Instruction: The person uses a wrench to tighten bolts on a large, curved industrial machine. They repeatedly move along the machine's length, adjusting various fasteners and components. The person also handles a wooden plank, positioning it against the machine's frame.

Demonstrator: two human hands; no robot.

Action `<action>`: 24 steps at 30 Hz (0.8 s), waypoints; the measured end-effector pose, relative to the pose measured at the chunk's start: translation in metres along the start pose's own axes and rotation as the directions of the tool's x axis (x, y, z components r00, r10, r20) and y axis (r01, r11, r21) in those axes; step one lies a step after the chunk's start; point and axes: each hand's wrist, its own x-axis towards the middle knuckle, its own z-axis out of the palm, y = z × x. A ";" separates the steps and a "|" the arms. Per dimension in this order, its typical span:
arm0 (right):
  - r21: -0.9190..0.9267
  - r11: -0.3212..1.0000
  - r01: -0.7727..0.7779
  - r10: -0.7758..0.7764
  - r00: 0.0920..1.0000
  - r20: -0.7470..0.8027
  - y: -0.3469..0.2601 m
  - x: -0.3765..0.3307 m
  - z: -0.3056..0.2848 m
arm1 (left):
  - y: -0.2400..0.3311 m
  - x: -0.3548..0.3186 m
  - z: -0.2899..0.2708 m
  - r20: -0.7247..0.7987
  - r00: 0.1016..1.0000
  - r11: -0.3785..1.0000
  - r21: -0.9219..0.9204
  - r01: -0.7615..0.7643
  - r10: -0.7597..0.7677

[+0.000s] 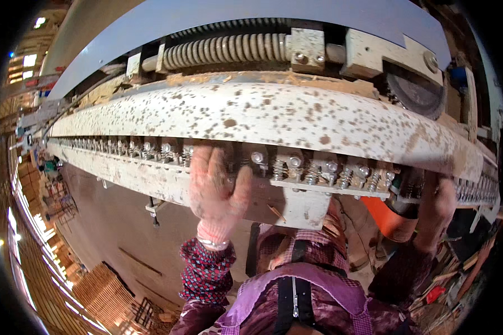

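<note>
My left hand [217,181], in a pale worn glove with a knitted cuff, reaches up to the front of a long machine. Its fingers are stretched and the thumb stands apart; the fingertips go in under a cream, brown-speckled beam [262,114]. Beside the thumb runs a row of small springs and bolts [313,171] on a cream rail [313,207]. My right hand [440,202] is farther right, at the beam's lower edge next to the springs. Its fingers are hidden in shadow, and whether it grips anything does not show.
Above the beam lie a large coil spring [226,49] on a shaft and a dark toothed wheel [416,95]. An orange container [390,218] stands below the rail near my right arm. Stacked wooden slats [103,293] are at lower left, and scrap wood [464,273] at lower right.
</note>
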 end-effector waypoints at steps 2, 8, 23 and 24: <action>0.114 0.993 0.029 -0.026 0.999 -0.024 -0.045 -0.016 0.019 | 0.005 -0.011 -0.008 0.088 0.994 0.995 -0.069 0.072 -0.066; 0.209 0.890 0.404 -0.454 0.824 0.339 -0.165 0.003 0.064 | 0.009 -0.008 -0.011 0.008 0.995 0.993 0.064 -0.100 0.100; 0.577 0.459 0.675 -0.887 0.310 0.343 -0.291 -0.067 0.115 | -0.032 -0.104 -0.098 -0.243 0.887 0.919 -0.116 0.376 -0.394; 0.598 0.402 0.693 -0.910 0.230 0.345 -0.307 -0.078 0.119 | -0.048 -0.113 -0.118 -0.153 0.903 0.914 -0.131 0.384 -0.402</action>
